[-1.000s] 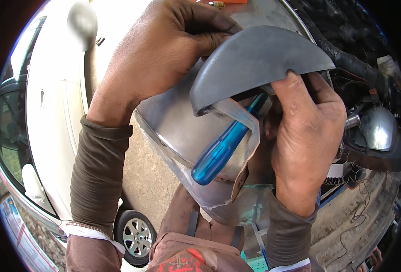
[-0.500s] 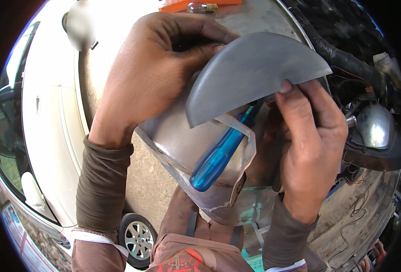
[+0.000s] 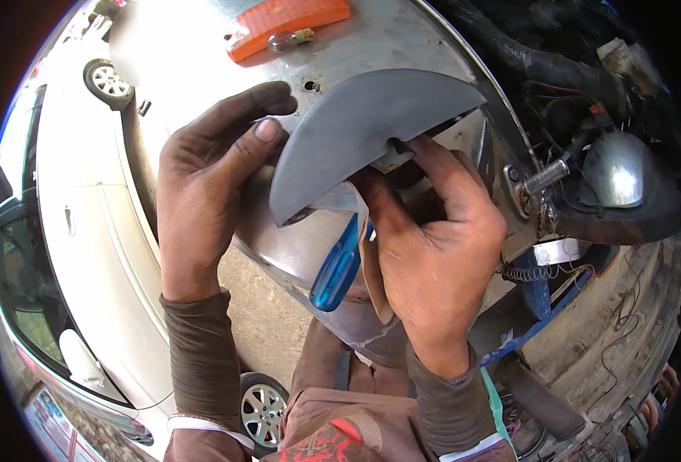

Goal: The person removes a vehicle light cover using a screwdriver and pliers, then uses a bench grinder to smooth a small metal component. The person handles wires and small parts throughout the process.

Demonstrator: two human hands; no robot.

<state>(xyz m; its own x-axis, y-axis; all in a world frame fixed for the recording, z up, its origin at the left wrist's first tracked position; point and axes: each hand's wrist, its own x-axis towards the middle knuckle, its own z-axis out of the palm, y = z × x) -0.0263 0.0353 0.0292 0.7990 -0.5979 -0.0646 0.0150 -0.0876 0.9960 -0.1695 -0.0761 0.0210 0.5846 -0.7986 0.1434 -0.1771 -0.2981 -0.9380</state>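
Observation:
A grey half-round plate (image 3: 360, 135) sits tilted above a worn metal panel, its curved edge facing away from me. My right hand (image 3: 441, 246) grips it at the straight lower edge, by a small notch; some of the fingertips are hidden under it. Beside the plate's left end is my left hand (image 3: 202, 185), thumb and fingers apart with nothing between them. Below the plate, a blue screwdriver handle (image 3: 337, 266) points down toward me, its shaft out of sight. A bent metal flange (image 3: 374, 281) stands between that handle and my right hand.
An orange lens (image 3: 286, 25) and a small glass bulb (image 3: 289, 40) lie on the silver panel (image 3: 387, 42). At right are a shiny rounded housing (image 3: 622, 173), loose wires and a coil spring (image 3: 537, 274). A white car (image 3: 102, 239) stands at left; a wheel (image 3: 263, 412) is below.
The plate has shifted left and away from the right side. My left hand has let go of its edge and opened, while my right hand has moved left with it.

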